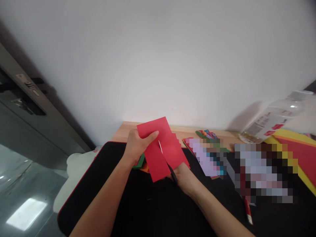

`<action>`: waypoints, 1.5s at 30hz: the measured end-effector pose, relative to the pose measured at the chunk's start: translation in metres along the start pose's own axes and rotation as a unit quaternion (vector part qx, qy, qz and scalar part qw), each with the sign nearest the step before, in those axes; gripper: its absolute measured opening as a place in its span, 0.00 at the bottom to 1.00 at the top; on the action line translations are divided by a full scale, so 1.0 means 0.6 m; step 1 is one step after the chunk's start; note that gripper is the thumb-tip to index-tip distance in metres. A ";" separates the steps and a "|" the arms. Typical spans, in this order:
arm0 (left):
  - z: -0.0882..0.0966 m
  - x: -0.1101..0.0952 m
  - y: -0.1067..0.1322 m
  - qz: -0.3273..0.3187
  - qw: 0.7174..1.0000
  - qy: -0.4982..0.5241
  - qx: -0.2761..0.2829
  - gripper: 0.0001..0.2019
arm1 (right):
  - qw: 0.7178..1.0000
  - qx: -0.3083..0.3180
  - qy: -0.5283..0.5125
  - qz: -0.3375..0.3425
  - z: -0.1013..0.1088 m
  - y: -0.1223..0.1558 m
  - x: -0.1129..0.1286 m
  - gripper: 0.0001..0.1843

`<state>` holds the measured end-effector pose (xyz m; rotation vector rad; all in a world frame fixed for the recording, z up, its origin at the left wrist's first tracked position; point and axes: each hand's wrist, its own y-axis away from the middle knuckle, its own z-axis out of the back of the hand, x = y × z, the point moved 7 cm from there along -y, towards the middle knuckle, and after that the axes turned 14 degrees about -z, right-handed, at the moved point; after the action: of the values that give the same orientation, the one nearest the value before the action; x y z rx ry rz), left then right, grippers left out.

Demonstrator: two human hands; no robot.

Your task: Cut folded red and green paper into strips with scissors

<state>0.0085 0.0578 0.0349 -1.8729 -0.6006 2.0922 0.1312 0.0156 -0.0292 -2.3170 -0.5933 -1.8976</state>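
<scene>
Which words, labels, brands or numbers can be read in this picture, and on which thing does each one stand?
No text can be read with certainty.
Label on the plastic bottle: red and grey print, too blurred to read.
Metal plate at far left: dark marks, too small to read.
Red paper, held by the left hand and cut with scissors in the right hand: no print shows.

A craft corner in an ordinary indoor room: a wooden counter (123,128) set against a plain white wall (158,59) carries a black mat (148,210), red paper (160,148), stacked coloured sheets (301,148) and cut scraps (207,134). A plastic bottle (274,120), a grey door (29,108) and a glossy floor (22,197) border it.
</scene>
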 end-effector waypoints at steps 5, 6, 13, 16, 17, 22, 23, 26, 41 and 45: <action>-0.001 0.001 0.000 -0.006 1.000 0.006 -0.003 0.11 | 0.998 0.013 0.059 0.008 -0.003 0.000 0.002 0.11; -0.001 0.000 0.000 -0.006 1.000 0.003 -0.004 0.11 | 0.998 0.014 0.060 0.013 -0.003 0.000 0.001 0.11; 0.002 -0.003 0.000 -0.016 1.000 -0.019 -0.009 0.11 | 1.000 0.013 0.003 -0.001 0.000 -0.005 -0.010 0.17; -0.001 -0.002 0.000 -0.016 1.000 -0.012 -0.005 0.11 | 1.000 -0.007 -0.015 0.012 0.002 -0.006 -0.005 0.22; -0.002 -0.001 0.001 -0.016 1.000 -0.007 -0.002 0.11 | 1.000 -0.014 -0.023 0.017 0.004 -0.006 -0.004 0.23; -0.005 -0.001 0.002 -0.026 1.000 -0.006 0.004 0.11 | 0.996 -0.030 -0.088 -0.004 0.011 -0.008 -0.014 0.24; -0.005 0.000 0.002 -0.024 1.000 -0.010 0.003 0.11 | 0.995 -0.031 -0.096 -0.018 0.012 -0.009 -0.018 0.24; -0.003 0.001 0.002 -0.017 1.000 -0.024 -0.001 0.11 | 0.994 -0.027 -0.098 -0.040 0.010 -0.007 -0.021 0.24; -0.003 -0.001 0.003 -0.010 0.999 -0.042 0.007 0.12 | 0.991 -0.017 -0.117 -0.070 0.009 -0.009 -0.035 0.20; -0.002 -0.005 0.003 -0.023 0.999 -0.019 -0.016 0.10 | 0.996 -0.019 -0.085 -0.034 0.009 -0.006 -0.021 0.20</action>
<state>0.0104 0.0548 0.0366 -1.8216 -0.6825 2.1053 0.1329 0.0176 -0.0430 -2.5318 -0.6668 -1.7649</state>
